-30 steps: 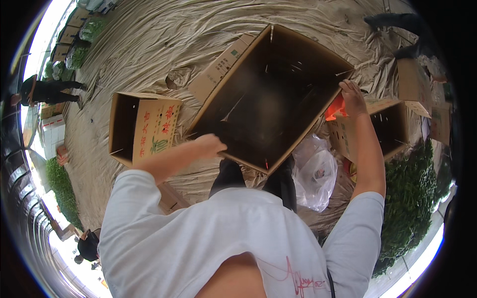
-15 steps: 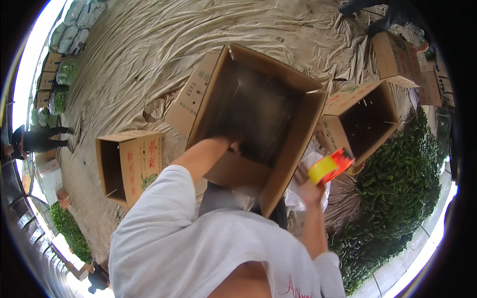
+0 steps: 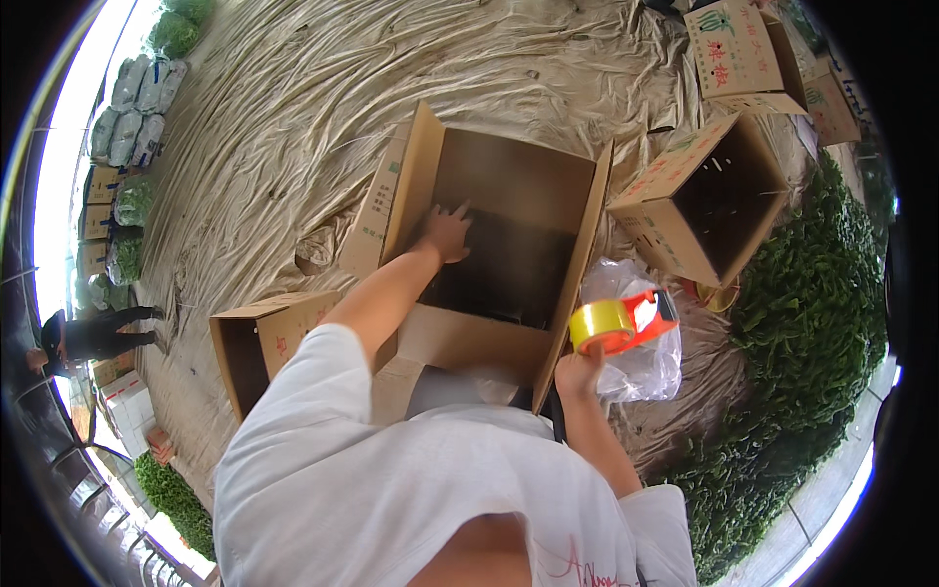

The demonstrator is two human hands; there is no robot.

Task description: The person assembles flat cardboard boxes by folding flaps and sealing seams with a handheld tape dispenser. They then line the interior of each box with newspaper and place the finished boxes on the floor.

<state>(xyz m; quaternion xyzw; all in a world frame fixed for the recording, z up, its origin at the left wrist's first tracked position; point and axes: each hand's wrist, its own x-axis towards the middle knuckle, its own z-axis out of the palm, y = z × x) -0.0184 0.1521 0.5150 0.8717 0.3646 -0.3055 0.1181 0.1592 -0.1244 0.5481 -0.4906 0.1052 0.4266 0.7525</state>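
Observation:
Before me a large cardboard box stands with its opening toward me and its flaps spread. My left hand reaches into it with fingers spread, close to the left inner wall; whether it touches the cardboard I cannot tell. The bottom of the box looks dark, and what covers it is hard to make out. Just outside the box's right edge, my right hand grips an orange tape dispenser loaded with a yellow roll. A clear plastic bag lies beneath the dispenser.
Open cartons lie at right, at left and at upper right. A heap of green vegetables covers the right side. A wrinkled beige sheet covers the floor. A person in dark clothes stands far left, near stacked bagged goods.
My left hand has moved deeper into the box, away from me, its fingers now spread. The box has turned slightly. My right hand has shifted a little left and down with the tape dispenser.

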